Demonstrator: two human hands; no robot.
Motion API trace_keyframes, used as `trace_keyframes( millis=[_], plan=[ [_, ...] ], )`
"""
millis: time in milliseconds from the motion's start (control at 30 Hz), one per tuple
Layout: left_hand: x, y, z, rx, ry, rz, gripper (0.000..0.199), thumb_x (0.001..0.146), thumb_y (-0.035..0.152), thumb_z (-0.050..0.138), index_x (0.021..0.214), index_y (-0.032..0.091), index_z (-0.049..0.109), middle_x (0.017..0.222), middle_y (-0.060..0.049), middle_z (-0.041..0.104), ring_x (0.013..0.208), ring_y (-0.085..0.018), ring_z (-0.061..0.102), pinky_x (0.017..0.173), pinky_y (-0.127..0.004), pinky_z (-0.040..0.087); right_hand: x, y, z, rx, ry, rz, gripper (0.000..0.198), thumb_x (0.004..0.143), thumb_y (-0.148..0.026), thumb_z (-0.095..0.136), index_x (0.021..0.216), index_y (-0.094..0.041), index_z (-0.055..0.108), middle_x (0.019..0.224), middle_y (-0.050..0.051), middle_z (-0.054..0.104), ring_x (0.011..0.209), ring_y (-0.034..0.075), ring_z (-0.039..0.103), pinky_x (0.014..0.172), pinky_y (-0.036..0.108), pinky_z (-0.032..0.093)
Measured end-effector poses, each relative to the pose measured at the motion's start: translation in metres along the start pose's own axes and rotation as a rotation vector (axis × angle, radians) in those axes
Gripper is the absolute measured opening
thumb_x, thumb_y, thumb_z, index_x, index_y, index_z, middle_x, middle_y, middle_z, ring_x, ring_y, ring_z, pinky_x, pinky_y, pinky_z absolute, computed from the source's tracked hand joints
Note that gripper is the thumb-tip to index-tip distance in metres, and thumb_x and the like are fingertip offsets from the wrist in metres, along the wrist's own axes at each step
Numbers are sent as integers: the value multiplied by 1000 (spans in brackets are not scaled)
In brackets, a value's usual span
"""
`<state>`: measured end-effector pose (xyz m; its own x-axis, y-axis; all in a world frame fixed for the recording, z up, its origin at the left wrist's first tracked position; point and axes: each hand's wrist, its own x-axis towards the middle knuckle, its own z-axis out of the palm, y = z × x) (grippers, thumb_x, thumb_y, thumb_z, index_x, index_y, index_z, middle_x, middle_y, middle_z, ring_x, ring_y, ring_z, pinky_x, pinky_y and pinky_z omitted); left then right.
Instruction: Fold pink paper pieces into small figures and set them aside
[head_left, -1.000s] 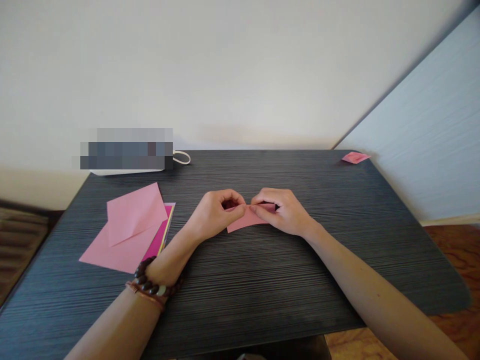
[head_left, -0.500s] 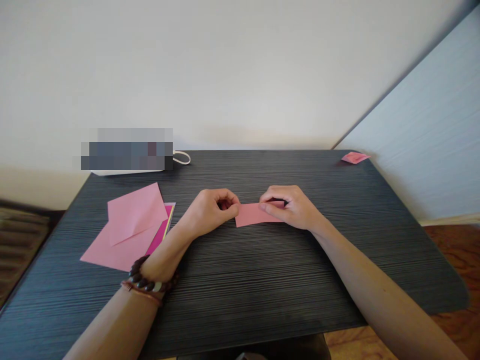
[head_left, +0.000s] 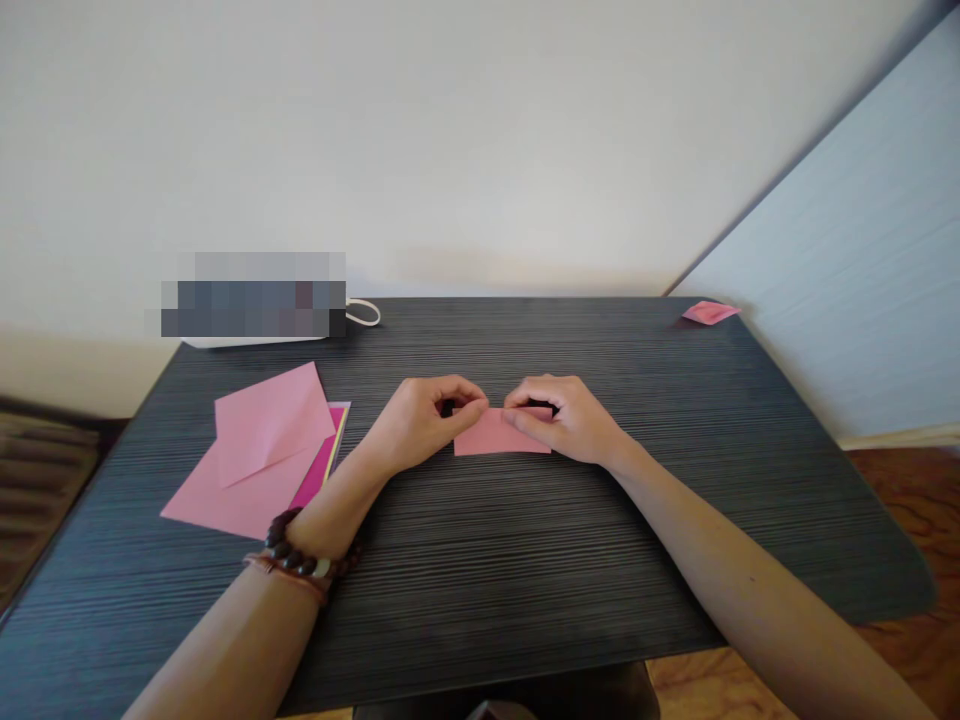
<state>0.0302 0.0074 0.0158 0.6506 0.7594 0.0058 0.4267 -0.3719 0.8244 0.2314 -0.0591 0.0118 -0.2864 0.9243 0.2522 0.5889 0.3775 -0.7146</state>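
A small pink rectangle of paper (head_left: 499, 436), apparently folded, is held level just over or on the dark table (head_left: 510, 560). My left hand (head_left: 429, 420) pinches its far edge left of the middle, thumb toward me. Close beside it, my right hand (head_left: 566, 415) pinches the same far edge, its thumb lying across the paper. The two sets of fingertips are a short way apart. Dark beaded bracelets (head_left: 296, 550) circle my left wrist. Fingers behind the paper are partly hidden.
To the left lie pink paper sheets (head_left: 274, 425) over a magenta sheet (head_left: 315, 470). A blurred-out box-like object with a white loop (head_left: 365, 312) stands at the back left. One folded pink paper piece (head_left: 711, 313) rests in the far right corner. A wall (head_left: 510, 150) rises behind.
My right hand has moved a little left with the paper. My left fingertips have slid inward from the paper's left end along its far edge, closer to the right ones.
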Motion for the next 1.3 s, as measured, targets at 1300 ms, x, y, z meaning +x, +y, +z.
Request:
trace_keyframes(
  millis=[1300],
  plan=[
    [0, -5, -9, 69, 29, -34, 31, 83, 43, 51, 87, 19, 71, 82, 0, 72, 74, -16, 64, 66, -23, 46, -9, 31, -32, -75, 2, 295, 18, 79, -25, 55, 85, -18, 70, 70, 0, 70, 62, 13, 62, 60, 23, 43]
  ],
)
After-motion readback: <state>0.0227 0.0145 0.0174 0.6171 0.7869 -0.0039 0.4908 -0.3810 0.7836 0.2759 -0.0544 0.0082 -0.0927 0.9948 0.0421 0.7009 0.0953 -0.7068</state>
